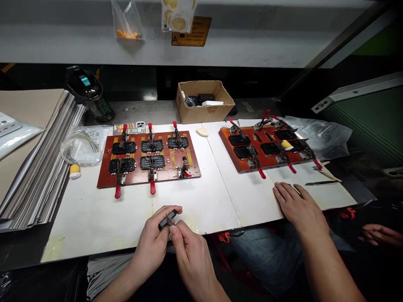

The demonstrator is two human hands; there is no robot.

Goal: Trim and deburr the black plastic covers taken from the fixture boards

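Near the front edge of the table, my left hand [151, 239] is closed around a small black plastic part [168, 219], held up off the surface. My right hand [197, 253] pinches a thin, pointed metal blade [170, 220], its tip against or just over the black part; the handle is hidden in the fingers. Beyond both hands lies a reddish-brown fixture board [162, 177]. Several black plastic frames [152, 162] sit on it under red-handled toggle clamps [153, 187].
A second fixture board [245, 165] stands to the right, with a co-worker's hand [299, 205] in front of it. A cardboard box [201, 114], a dark bottle [94, 98], stacked sheets [37, 167], yellow-white spools [74, 171] and pliers [327, 173] lie around.
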